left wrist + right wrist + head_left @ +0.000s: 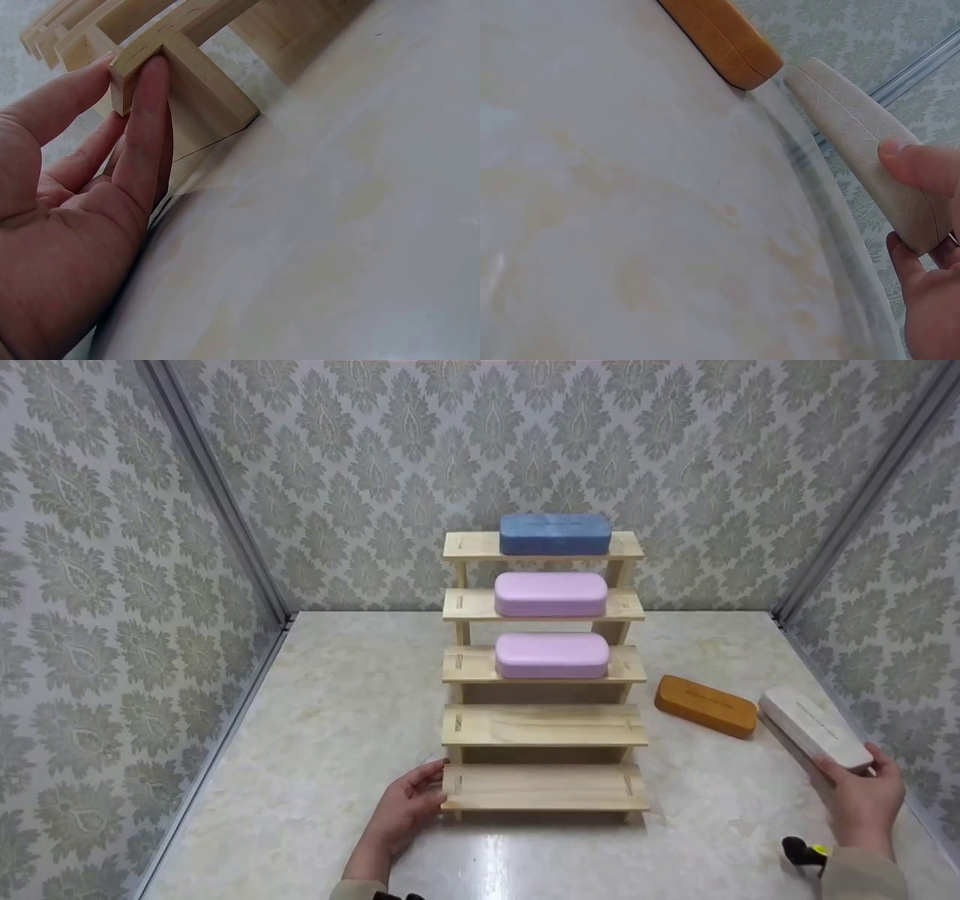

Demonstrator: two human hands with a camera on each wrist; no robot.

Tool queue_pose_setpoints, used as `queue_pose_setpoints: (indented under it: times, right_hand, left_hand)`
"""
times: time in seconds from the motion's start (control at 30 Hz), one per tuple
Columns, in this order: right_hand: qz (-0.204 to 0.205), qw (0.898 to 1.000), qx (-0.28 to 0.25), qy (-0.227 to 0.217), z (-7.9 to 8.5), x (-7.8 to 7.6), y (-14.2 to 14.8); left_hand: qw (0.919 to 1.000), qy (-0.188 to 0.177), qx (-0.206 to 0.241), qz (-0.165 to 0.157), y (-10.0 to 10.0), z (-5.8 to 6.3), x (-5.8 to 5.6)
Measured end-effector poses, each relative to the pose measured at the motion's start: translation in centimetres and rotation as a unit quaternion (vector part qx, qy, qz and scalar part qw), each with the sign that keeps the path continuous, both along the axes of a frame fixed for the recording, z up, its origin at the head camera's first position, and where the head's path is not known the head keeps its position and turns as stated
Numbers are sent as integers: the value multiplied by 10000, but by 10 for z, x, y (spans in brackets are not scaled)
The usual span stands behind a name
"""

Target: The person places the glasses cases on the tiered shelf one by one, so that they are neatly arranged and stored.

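A stepped wooden display rack (pixel 545 787) stands in the middle of the table. At its lowest shelf, my left hand (pixel 405 804) pinches the left end of the board between thumb and fingers, as the left wrist view shows close up. On the right, my right hand (pixel 870 795) grips the near end of a white glasses case (pixel 814 726). In the right wrist view that white case (pixel 855 135) is tilted up off the table, the thumb on its side. Beside it on the table lies an orange-brown glasses case (pixel 705 706).
A blue glasses case (pixel 555 536) sits on the top shelf. Pink cases rest on the two shelves below, an upper one (pixel 551 594) and a lower one (pixel 552 655). Patterned walls (pixel 375 472) enclose the marbled table (pixel 337 697) at the back and both sides.
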State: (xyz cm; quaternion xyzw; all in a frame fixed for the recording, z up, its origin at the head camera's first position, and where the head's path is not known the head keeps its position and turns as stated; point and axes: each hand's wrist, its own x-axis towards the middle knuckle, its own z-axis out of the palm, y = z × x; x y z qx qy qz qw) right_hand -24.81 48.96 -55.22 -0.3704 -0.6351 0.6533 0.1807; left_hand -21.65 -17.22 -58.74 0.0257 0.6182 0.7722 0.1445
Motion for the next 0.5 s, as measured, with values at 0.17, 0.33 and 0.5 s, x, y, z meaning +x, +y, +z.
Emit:
queue_pose_setpoints:
  times: [0.17,0.33,0.5]
  right_hand:
    - [-33,9999,75,-83,9,3,-2]
    - [31,9999,108,-49,18,8,-3]
    - [-61,9992,402,-6,23,7,-9]
  left_hand:
    - [10000,20,43,-17,0,-1,0]
    - [10000,-21,1,47,0,-2,-2]
    - [9999,-26,-104,82,0,-3,-2]
